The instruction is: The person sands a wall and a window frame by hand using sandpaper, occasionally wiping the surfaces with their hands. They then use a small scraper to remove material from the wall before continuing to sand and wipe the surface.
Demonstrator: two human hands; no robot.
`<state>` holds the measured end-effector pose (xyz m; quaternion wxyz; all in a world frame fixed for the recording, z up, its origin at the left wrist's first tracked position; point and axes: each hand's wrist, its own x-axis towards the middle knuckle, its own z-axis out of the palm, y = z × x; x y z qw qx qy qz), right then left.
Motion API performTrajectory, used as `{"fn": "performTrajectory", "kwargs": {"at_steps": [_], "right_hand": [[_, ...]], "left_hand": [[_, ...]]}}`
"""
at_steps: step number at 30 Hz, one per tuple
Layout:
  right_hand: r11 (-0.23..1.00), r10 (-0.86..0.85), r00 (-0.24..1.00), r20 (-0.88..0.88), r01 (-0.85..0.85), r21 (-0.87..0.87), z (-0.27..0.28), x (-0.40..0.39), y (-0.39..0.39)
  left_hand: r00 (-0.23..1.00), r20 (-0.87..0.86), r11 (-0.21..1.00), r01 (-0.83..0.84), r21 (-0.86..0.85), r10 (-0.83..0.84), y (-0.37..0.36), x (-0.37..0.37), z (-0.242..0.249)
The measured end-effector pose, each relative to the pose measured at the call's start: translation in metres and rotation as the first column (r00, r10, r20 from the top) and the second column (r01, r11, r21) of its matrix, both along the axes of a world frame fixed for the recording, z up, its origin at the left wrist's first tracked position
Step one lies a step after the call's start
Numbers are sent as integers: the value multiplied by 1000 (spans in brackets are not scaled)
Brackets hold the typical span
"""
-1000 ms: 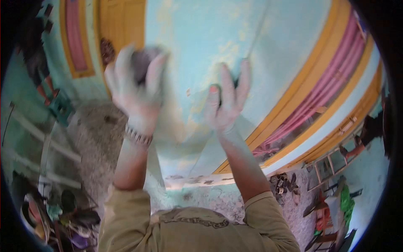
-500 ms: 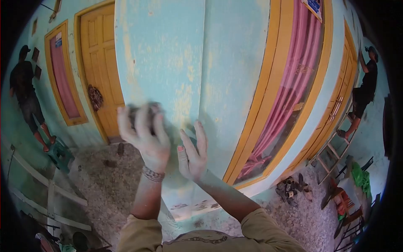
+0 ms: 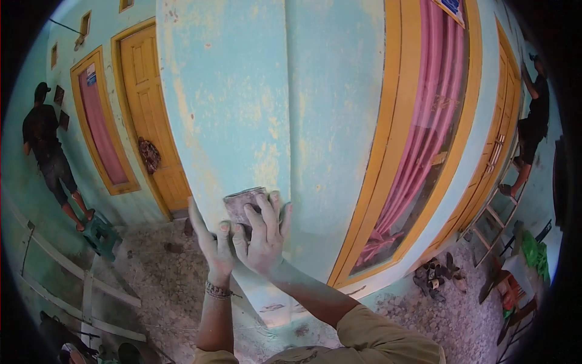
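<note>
Pillar [image 3: 236, 121], blue and patchy; a rubbing stroke seems in hand.
Left hand [image 3: 216, 250] lies at its left edge, fingers extended, gripping nothing visible; right hand [image 3: 264, 239] has its fingers parted and slightly bent over the gray pad [image 3: 237, 203], which it has hold of against the lower face; a further stroke would call for even fingertip pressure, keeping that pad flat.
</note>
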<state>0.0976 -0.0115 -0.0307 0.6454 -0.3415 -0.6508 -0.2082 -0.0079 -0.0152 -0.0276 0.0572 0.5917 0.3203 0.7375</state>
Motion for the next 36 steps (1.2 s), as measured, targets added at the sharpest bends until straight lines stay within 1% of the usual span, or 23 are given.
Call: {"fn": "performTrajectory", "kwargs": {"at_steps": [1, 3, 7, 10, 11, 12, 14, 15, 16, 18, 20, 21, 23, 25, 26, 27, 28, 29, 30, 32, 34, 35, 36], "right_hand": [[1000, 3, 1000, -25, -4, -31, 3, -4, -4], [1000, -5, 1000, -16, 5, 8, 9, -4, -3], [987, -108, 994, 26, 104, 120, 14, -5, 8], [989, -121, 992, -21, 122, 81, 24, -3, 13], [984, -152, 988, 12, 150, 92, 39, 1, 18], [979, -181, 983, 40, 176, 106, 63, 7, 26], [877, -437, 898, 57, 412, 245, 145, 17, 38], [832, -493, 869, 39, 458, 312, 190, 23, 48], [826, -435, 900, -28, 411, 385, 232, 25, 52], [773, -501, 859, -108, 500, 390, 301, 25, 53], [824, -412, 910, -42, 392, 408, 307, 31, 59], [847, -366, 931, -10, 337, 412, 305, 33, 61], [869, -199, 975, 104, 126, 478, 246, 36, 61], [870, -447, 874, 191, 375, 320, 151, 37, 53], [898, -410, 886, 215, 351, 264, 104, 33, 35], [925, -380, 889, 255, 364, 108, 49, 34, 36], [948, -314, 923, 223, 294, 119, -2, 35, 37], [966, -246, 950, 194, 223, 134, -29, 36, 37], [958, -276, 935, 223, 248, 145, -22, 37, 36], [936, -345, 899, 268, 309, 169, 23, 36, 34], [896, -416, 884, 213, 359, 260, 134, 28, 37], [839, -469, 860, 203, 361, 407, 186, 31, 53], [773, -450, 870, 200, 268, 576, 238, 35, 74]], "left_hand": [[996, 29, 996, 82, -45, -80, 0, -2, -3], [967, 97, 961, 248, -123, -237, 2, -7, -12], [926, 129, 929, 364, -63, -355, 4, -10, -11], [910, 133, 910, 406, -89, -393, 0, -10, -11], [921, 106, 917, 386, -101, -376, 1, -10, -11], [931, 74, 925, 364, -111, -357, 3, -12, -9], [949, 11, 939, 313, -143, -315, 3, -18, -10], [956, -16, 944, 286, -166, -293, 2, -21, -14], [962, -42, 948, 259, -187, -271, 0, -22, -19], [939, 29, 923, 342, -174, -343, 2, -22, -25], [905, 106, 889, 424, -173, -411, 7, -22, -26], [884, 146, 866, 465, -183, -444, 6, -23, -25], [862, 200, 843, 501, -195, -465, 2, -21, -27], [868, 215, 852, 487, -192, -448, 0, -17, -24], [864, 212, 850, 494, -182, -457, 0, -17, -22], [860, 210, 847, 502, -177, -466, -1, -16, -22], [855, 208, 843, 510, -171, -475, -2, -15, -21], [851, 212, 839, 517, -171, -481, -1, -15, -21], [845, 210, 832, 528, -170, -493, 0, -17, -22], [833, 205, 820, 547, -171, -513, 3, -18, -22], [822, 203, 807, 565, -170, -533, 5, -20, -23], [815, 208, 797, 576, -184, -541, 4, -21, -25], [807, 213, 786, 587, -195, -550, 5, -22, -26]]}}
